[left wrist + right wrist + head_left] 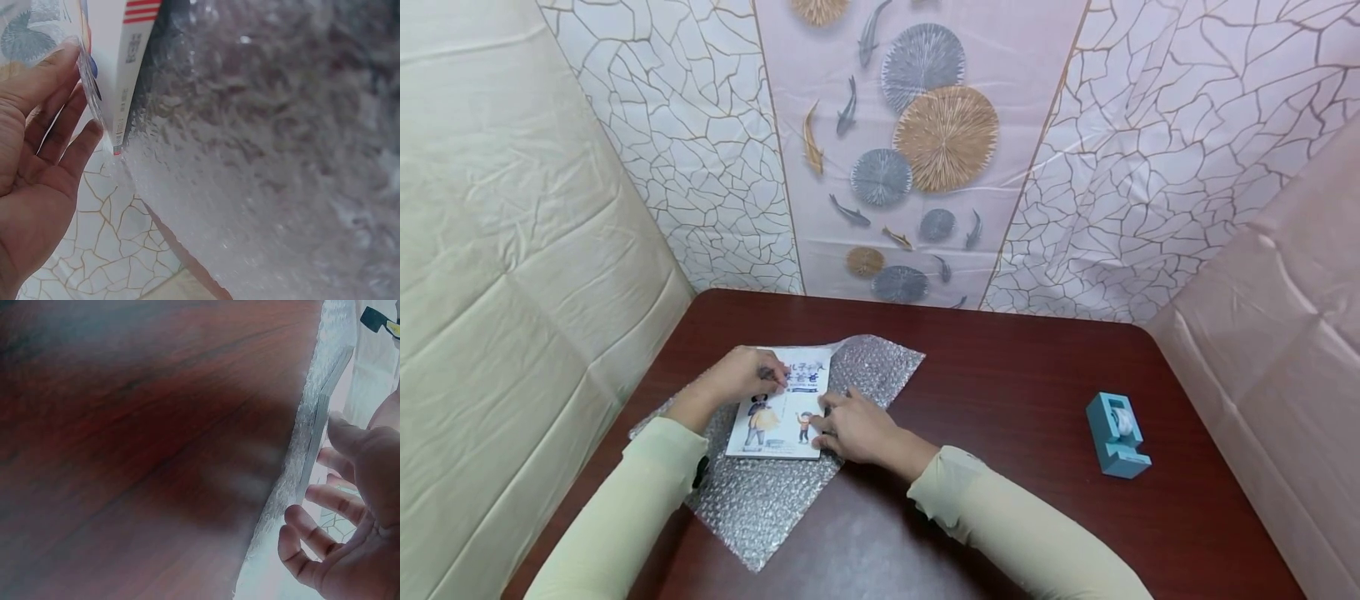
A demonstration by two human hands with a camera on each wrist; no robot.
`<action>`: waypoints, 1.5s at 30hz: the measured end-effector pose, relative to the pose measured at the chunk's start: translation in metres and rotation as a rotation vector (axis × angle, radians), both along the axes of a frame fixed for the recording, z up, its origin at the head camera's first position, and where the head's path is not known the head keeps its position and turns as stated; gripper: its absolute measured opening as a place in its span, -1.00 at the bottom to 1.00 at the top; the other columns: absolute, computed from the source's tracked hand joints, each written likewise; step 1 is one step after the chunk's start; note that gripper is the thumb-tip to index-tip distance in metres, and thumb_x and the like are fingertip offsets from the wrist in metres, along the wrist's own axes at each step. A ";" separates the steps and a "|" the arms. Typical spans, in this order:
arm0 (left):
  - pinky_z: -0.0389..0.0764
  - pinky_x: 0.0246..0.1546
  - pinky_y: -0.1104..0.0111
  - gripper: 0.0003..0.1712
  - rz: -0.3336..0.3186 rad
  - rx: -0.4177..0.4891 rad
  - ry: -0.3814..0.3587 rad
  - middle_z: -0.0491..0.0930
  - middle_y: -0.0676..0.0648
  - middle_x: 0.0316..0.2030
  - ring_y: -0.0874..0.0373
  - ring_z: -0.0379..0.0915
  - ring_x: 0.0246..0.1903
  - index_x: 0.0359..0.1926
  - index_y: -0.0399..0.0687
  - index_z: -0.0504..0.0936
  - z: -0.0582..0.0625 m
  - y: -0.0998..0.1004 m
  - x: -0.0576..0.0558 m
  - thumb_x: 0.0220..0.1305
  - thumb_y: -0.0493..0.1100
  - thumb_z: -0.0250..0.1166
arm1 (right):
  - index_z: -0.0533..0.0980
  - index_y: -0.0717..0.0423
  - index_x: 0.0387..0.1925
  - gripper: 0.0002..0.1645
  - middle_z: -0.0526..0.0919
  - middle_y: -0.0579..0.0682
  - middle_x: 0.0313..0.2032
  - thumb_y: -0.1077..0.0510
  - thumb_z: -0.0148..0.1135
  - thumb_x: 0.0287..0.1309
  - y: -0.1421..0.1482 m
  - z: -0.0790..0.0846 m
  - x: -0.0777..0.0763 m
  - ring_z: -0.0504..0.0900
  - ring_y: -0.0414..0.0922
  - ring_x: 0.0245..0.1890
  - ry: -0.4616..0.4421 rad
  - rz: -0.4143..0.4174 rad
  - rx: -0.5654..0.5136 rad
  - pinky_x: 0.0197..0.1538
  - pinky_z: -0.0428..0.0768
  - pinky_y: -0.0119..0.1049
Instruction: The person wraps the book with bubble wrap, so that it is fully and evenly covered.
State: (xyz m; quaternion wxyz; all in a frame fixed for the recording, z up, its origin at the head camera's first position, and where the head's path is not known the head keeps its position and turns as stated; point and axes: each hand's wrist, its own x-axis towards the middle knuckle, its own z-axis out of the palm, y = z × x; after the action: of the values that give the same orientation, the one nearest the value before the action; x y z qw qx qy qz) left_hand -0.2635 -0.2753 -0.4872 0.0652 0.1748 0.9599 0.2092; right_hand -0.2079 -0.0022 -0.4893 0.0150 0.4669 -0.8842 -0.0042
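A book [784, 412] with an illustrated white cover lies on a sheet of bubble wrap [752, 508], set slantwise to it. My left hand [748, 375] is over the book's upper left part, pinching a thin clear edge of the wrap between thumb and fingers. In the left wrist view, that film lies against the cover, beside the book's spine [129, 75] with red stripes. My right hand [859, 427] rests at the book's right edge, its fingertips on the cover. The right wrist view shows these fingers loosely bent and spread along the book's side [317, 431].
A blue tape dispenser [1112, 437] with a clear roll stands on the right of the dark red-brown table [985, 433]. Patterned and pale cloth walls [1150, 192] close in the back and both sides. The wrap's far right corner [887, 358] spreads beyond the book.
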 end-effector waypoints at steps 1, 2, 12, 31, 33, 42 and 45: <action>0.72 0.21 -0.03 -0.83 -0.002 -0.004 0.002 0.83 -0.05 0.15 -0.13 0.71 0.26 -0.36 0.22 0.86 0.000 0.000 0.000 0.39 -0.17 0.57 | 0.74 -0.24 0.32 -0.51 0.71 -0.01 0.34 -0.28 0.27 0.56 0.000 0.000 0.000 0.68 -0.11 0.30 0.003 0.002 0.002 0.42 0.54 -0.02; 0.73 0.21 -0.02 -0.84 0.000 -0.007 0.001 0.83 -0.05 0.16 -0.12 0.71 0.26 -0.35 0.22 0.86 0.000 0.000 0.000 0.38 -0.16 0.58 | 0.75 -0.26 0.30 -0.53 0.71 -0.02 0.33 -0.29 0.28 0.55 -0.001 0.000 0.000 0.67 -0.09 0.28 0.004 -0.003 0.004 0.39 0.57 -0.02; 0.75 0.07 0.08 -0.84 -0.012 -0.028 0.014 0.83 -0.03 0.14 -0.04 0.75 0.15 -0.34 0.23 0.85 -0.001 -0.001 0.001 0.39 -0.16 0.57 | 0.71 -0.35 0.34 -0.42 0.70 -0.15 0.23 -0.33 0.47 0.36 -0.009 0.004 0.000 0.56 0.02 0.11 -0.079 -0.133 -0.061 0.09 0.74 0.12; 0.70 0.05 0.06 -0.94 -0.062 -0.099 0.097 0.84 0.08 -0.02 0.17 0.69 -0.11 -0.24 0.17 0.85 0.000 0.000 -0.001 0.40 -0.14 0.56 | 0.20 -0.18 0.76 0.36 -0.01 0.00 0.80 -0.48 0.62 0.08 -0.026 0.010 -0.020 0.05 0.11 0.78 -0.199 -0.320 0.029 0.51 0.49 0.35; 0.71 0.06 0.06 -0.95 -0.074 -0.098 0.097 0.84 0.08 -0.04 0.17 0.69 -0.12 -0.23 0.15 0.85 0.000 0.000 -0.001 0.41 -0.13 0.56 | 0.17 -0.17 0.77 0.39 -0.05 -0.02 0.82 -0.49 0.62 0.08 -0.028 0.012 -0.024 -0.01 0.09 0.81 -0.217 -0.317 0.060 0.54 0.46 0.36; 0.70 0.01 0.10 -0.97 -0.092 -0.105 0.101 0.83 0.08 -0.06 0.20 0.67 -0.17 -0.22 0.12 0.85 -0.001 -0.001 0.000 0.41 -0.13 0.56 | 0.19 -0.05 0.76 0.46 0.10 0.06 0.78 -0.51 0.66 0.00 -0.029 0.006 -0.041 -0.04 0.08 0.82 -0.296 -0.298 0.077 0.58 0.34 0.46; 0.71 0.01 0.08 -0.96 -0.097 -0.095 0.110 0.83 0.06 -0.05 0.17 0.69 -0.14 -0.22 0.12 0.86 0.000 -0.003 0.000 0.40 -0.15 0.57 | 0.16 -0.17 0.77 0.44 0.06 0.08 0.79 -0.49 0.66 0.02 -0.029 0.004 -0.044 -0.03 0.12 0.81 -0.328 -0.288 0.071 0.58 0.31 0.50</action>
State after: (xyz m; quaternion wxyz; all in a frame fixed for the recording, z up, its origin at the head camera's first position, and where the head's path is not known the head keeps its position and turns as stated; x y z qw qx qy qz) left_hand -0.2637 -0.2780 -0.4868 0.0308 0.2292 0.9613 0.1501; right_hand -0.2522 -0.0311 -0.4849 -0.1464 0.3305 -0.9316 0.0384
